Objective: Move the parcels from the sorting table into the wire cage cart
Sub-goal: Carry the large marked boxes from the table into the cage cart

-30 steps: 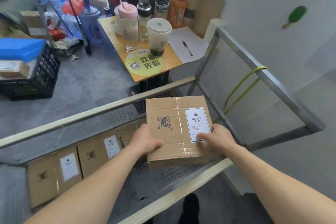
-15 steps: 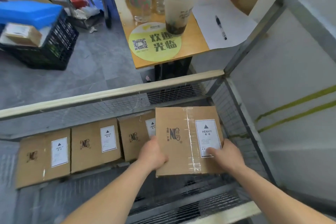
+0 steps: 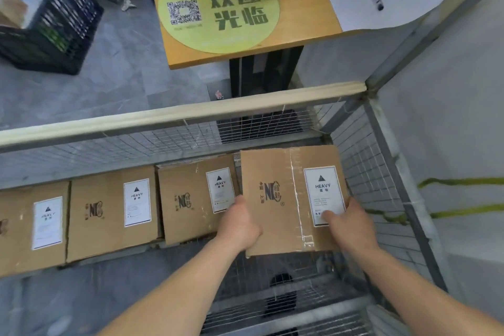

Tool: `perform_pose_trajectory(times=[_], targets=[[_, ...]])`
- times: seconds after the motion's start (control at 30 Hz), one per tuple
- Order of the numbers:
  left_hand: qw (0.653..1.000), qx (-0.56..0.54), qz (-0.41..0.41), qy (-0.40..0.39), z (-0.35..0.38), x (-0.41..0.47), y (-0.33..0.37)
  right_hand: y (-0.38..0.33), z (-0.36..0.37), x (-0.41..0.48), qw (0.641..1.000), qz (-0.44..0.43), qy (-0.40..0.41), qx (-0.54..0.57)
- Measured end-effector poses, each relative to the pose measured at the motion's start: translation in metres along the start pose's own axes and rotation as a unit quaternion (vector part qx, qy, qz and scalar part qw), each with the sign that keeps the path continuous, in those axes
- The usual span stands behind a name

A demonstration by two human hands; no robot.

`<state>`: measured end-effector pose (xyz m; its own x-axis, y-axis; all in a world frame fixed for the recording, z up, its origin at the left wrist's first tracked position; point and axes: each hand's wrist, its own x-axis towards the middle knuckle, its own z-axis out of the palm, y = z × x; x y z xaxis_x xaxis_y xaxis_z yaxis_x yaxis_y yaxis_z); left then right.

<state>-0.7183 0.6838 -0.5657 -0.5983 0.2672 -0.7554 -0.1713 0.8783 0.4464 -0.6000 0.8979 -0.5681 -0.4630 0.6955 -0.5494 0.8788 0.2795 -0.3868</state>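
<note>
**Cardboard parcel held low in the cage's far right corner**

Cardboard, brown and taped down the middle, fills the space between both hands: the parcel bears a white "HEAVY" label on its right half. The left hand grips its left edge, thumb on top, the other fingers hidden beneath. The right hand grips the right edge, its thumb pressed on the label's lower corner, the rest of the fingers out of sight under the box. Both hands are closed on the parcel.

Just left of the left-hand fingers lies a row of three like boxes, each with the same white label, side by side along the cage's far mesh wall. The held parcel's left edge overlaps the nearest of them; whether they touch cannot be told. Whether the held parcel rests on the floor of the cage cannot be told either.

Right of the right-hand fingers stands the cage's side mesh, close to the parcel. Beyond the fingertips, past the top rail, a wooden table carries a round green sticker, a cup and a pen on paper.
</note>
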Motion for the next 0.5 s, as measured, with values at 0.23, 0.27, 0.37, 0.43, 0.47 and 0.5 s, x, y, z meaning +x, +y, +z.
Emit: perform_pose_trajectory(times=[0.23, 0.27, 0.37, 0.43, 0.47, 0.5], targets=[[1.0, -0.004, -0.007, 0.005, 0.014, 0.035, -0.01, 0.002, 0.023, 0.034, 1.0, -0.004, -0.001, -0.018], [1.0, -0.004, -0.009, 0.005, 0.016, 0.04, -0.011, 0.002, 0.027, 0.039, 1.0, -0.003, -0.001, -0.02], [1.0, 0.001, -0.013, 0.008, 0.021, 0.059, -0.016, 0.005, 0.04, 0.056, 1.0, -0.003, -0.007, -0.021], [1.0, -0.001, -0.017, 0.009, 0.025, 0.071, -0.021, 0.008, 0.051, 0.067, 1.0, -0.003, -0.017, -0.024], [1.0, 0.002, -0.017, 0.008, 0.028, 0.078, -0.024, 0.011, 0.056, 0.072, 0.999, 0.001, -0.021, -0.025], [1.0, 0.006, -0.017, 0.007, 0.03, 0.084, -0.026, 0.012, 0.061, 0.077, 0.999, 0.003, -0.025, -0.025]])
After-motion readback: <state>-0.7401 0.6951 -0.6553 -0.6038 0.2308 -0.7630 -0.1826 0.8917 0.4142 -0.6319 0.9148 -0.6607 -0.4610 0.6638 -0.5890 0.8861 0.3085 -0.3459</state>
